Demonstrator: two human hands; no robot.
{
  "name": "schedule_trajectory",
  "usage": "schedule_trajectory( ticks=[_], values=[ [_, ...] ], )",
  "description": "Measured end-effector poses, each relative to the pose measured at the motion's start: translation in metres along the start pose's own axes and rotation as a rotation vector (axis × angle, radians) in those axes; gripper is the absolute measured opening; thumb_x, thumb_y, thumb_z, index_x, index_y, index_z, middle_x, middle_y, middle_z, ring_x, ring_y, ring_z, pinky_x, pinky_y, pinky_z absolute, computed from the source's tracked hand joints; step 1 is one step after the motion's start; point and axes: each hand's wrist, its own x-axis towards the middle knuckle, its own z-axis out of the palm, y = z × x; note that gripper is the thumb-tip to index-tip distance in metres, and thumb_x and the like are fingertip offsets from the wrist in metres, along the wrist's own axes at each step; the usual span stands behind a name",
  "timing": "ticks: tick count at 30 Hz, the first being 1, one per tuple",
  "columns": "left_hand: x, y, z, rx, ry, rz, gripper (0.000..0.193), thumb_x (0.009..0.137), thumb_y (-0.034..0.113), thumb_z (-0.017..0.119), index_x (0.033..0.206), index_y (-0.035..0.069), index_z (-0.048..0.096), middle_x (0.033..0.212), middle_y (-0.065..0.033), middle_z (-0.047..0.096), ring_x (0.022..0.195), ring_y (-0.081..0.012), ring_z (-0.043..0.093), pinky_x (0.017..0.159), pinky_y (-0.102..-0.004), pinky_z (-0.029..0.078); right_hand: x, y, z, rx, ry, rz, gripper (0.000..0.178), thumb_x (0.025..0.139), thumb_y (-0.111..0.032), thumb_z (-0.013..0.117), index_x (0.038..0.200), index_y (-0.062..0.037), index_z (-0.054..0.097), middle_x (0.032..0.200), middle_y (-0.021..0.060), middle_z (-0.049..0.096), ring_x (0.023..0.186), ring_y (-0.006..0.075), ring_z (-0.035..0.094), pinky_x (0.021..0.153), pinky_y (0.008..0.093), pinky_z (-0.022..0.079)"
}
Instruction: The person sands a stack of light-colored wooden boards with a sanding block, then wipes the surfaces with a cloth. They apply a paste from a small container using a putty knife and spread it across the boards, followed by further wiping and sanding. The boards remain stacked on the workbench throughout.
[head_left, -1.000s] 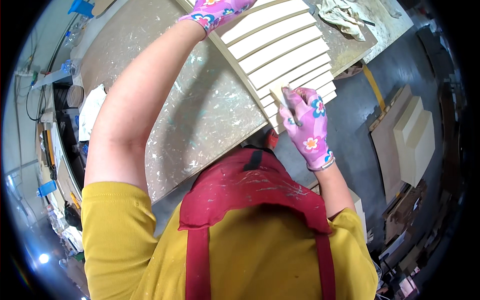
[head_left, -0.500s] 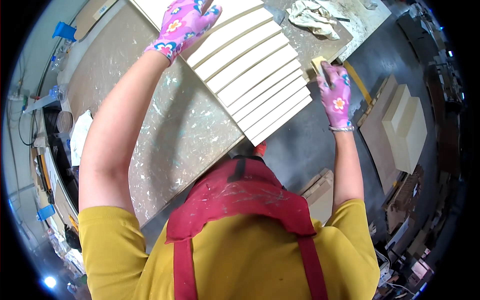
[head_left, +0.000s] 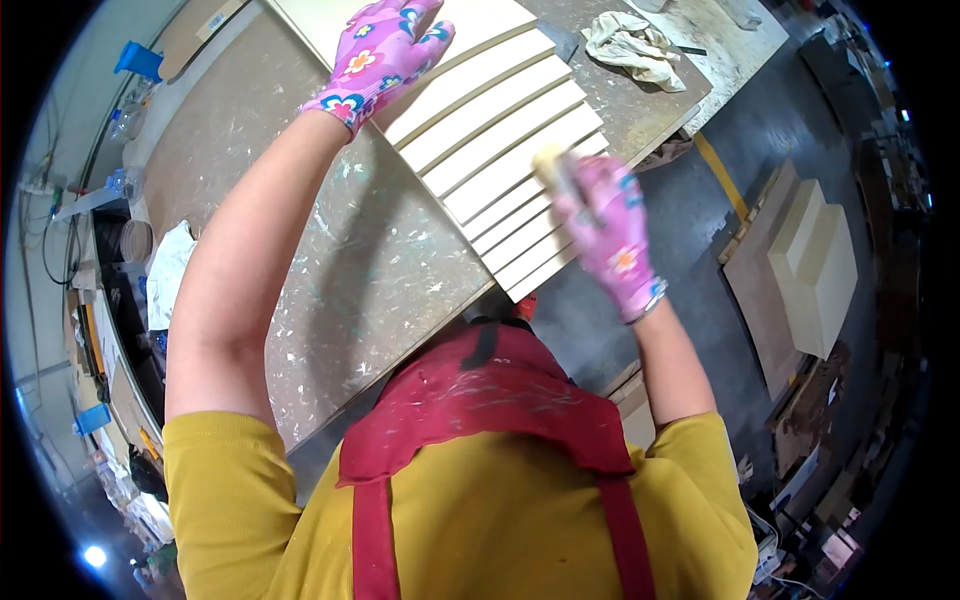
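Several cream-white boards (head_left: 490, 130) lie overlapped like steps on the workbench, their lower corner jutting past its edge. My left hand (head_left: 385, 60), in a pink flowered glove, rests at the boards' upper left edge with fingers stretched out and nothing seen in them. In the same kind of glove, my right hand (head_left: 608, 225) grips a small pale yellow block (head_left: 550, 165) with a greyish side. It is over the right part of the stepped boards, blurred by motion. Whether the block touches a board I cannot tell.
The paint-spotted workbench (head_left: 390, 260) spreads to the left. A crumpled white cloth (head_left: 635, 45) lies beyond the boards. Cream angled panels (head_left: 815, 260) stand on a brown board at the right, on the grey floor. A blue clamp-like piece (head_left: 138, 60) is far left.
My right hand has swung left with the yellow block, from beyond the boards' right ends to over them. My left hand stays on the upper edge.
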Motion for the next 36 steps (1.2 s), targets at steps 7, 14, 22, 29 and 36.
schedule_trajectory(
  ticks=[7,14,22,29,36],
  values=[
    [0.001,0.0,-0.002,-0.051,0.039,0.04,0.054,0.095,0.042,0.051,0.132,0.003,0.058,0.138,-0.0208,0.054,0.132,-0.0357,0.047,0.114,-0.0442,0.034,-0.001,0.009,0.018,-0.053,0.092,0.106,0.043,0.09,-0.022,0.064,0.126,0.0015,0.06,0.105,0.0206,0.06,0.101,0.0346,0.058,0.09,0.0453,0.047],
    [0.001,0.001,0.002,-0.034,0.085,0.05,0.054,0.093,0.042,0.053,0.13,0.003,0.058,0.137,-0.0203,0.055,0.129,-0.0363,0.049,0.112,-0.0452,0.035,-0.051,-0.093,0.056,0.262,-0.263,-0.142,0.044,0.087,-0.023,0.064,0.127,-0.0048,0.063,0.109,0.0131,0.062,0.106,0.0329,0.058,0.092,0.0458,0.047],
    [-0.004,0.002,-0.002,-0.066,0.065,0.03,0.056,0.095,0.043,0.049,0.134,0.003,0.056,0.142,-0.0195,0.053,0.134,-0.0343,0.046,0.115,-0.0434,0.032,0.017,-0.071,0.032,0.076,-0.1,-0.089,0.043,0.082,-0.014,0.07,0.124,-0.0083,0.065,0.097,0.0144,0.059,0.092,0.0292,0.059,0.08,0.0422,0.05],
    [-0.005,0.002,0.0,-0.078,0.076,0.015,0.056,0.094,0.043,0.05,0.132,0.003,0.057,0.142,-0.0198,0.052,0.134,-0.0342,0.047,0.114,-0.0438,0.033,0.024,-0.056,0.025,0.003,-0.065,-0.108,0.043,0.083,-0.012,0.068,0.126,-0.0108,0.065,0.091,0.0133,0.058,0.082,0.0284,0.058,0.072,0.0414,0.049],
    [-0.003,-0.012,0.011,-0.018,0.133,0.067,0.053,0.099,0.048,0.05,0.137,0.011,0.056,0.14,-0.0138,0.055,0.133,-0.0286,0.049,0.114,-0.0411,0.034,0.033,-0.006,0.019,-0.003,-0.035,-0.078,0.043,0.085,-0.013,0.067,0.127,-0.0157,0.066,0.102,0.0178,0.06,0.093,0.0333,0.06,0.079,0.0438,0.051]
  ],
)
